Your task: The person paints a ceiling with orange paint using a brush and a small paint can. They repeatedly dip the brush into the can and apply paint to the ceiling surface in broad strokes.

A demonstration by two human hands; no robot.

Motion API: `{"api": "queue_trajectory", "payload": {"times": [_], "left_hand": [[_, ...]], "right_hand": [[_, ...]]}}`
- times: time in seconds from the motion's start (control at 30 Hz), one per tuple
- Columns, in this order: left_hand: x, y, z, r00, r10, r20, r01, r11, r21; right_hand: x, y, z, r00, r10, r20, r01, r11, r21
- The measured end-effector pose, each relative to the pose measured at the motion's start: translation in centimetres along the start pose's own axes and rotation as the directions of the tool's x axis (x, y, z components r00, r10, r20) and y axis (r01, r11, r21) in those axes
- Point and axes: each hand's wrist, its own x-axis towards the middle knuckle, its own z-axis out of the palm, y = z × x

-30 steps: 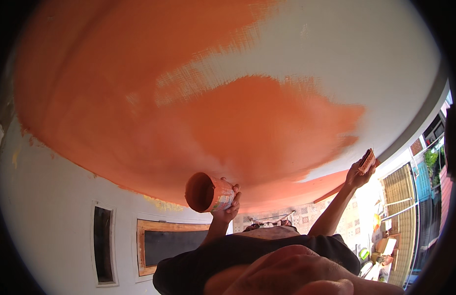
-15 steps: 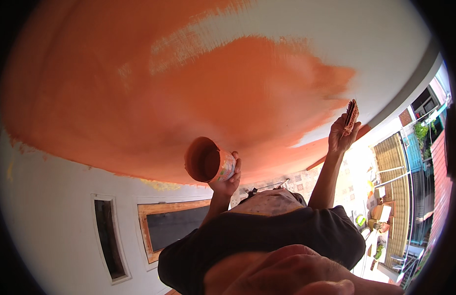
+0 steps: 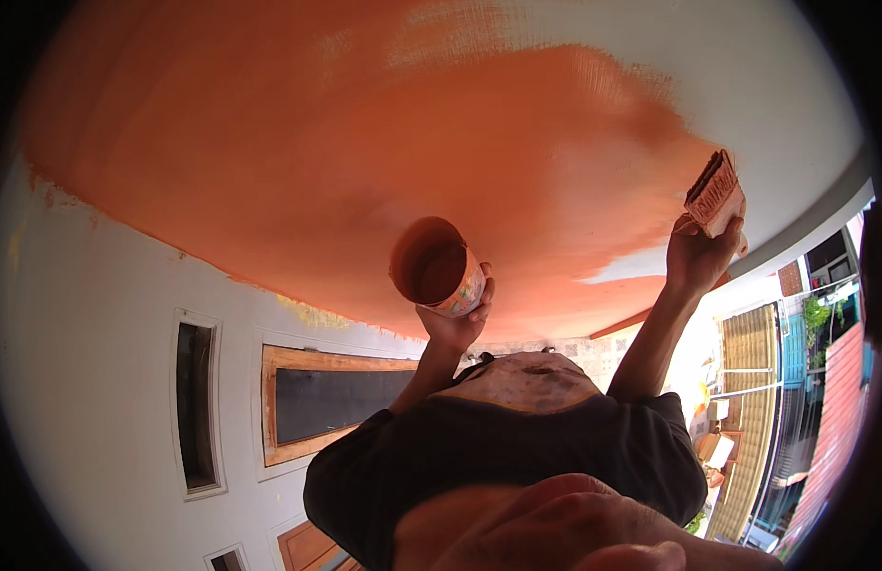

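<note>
My left hand (image 3: 463, 326) is closed round the side of a round paint tub (image 3: 467, 295). The tub is tilted so that its open mouth shows, with orange paint coating the inside; how much paint is in it I cannot tell. Further right, my right hand (image 3: 698, 259) is raised, its fingers gripping a wide, flat paintbrush (image 3: 719, 202). Orange-brown paint coats the bristles, which point up beside the right edge of the orange paint (image 3: 517, 143) on a broad pale surface (image 3: 774, 105). Whether the bristles touch the surface is unclear.
A white wall at left (image 3: 89, 333) holds a narrow dark window (image 3: 197, 404) and a wood-framed opening (image 3: 270, 409). A grey curved edge (image 3: 812, 224) borders the painted surface at right. Beyond it are a striped blind (image 3: 750, 409) and a red roof (image 3: 831, 428).
In the picture, my right hand and the brush have shifted up and right, the brush's broad side turning into view. The tub has also shifted up and right. The whole view has moved somewhat.
</note>
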Motion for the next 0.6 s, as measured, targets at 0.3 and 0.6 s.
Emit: {"api": "queue_trajectory", "payload": {"times": [0.3, 0.6], "left_hand": [[-0.3, -0.3, 2.4, 0.993, 0.120, -0.015, -0.118, 0.991, 0.065], [-0.1, -1.8, 4.0, 0.993, 0.117, 0.012, -0.118, 0.991, 0.063]], "right_hand": [[1.7, -2.5, 9.1, 0.933, -0.173, 0.316, 0.162, 0.985, 0.062], [-1.0, -4.2, 17.9, 0.784, -0.378, 0.492, 0.484, 0.868, -0.105]]}}
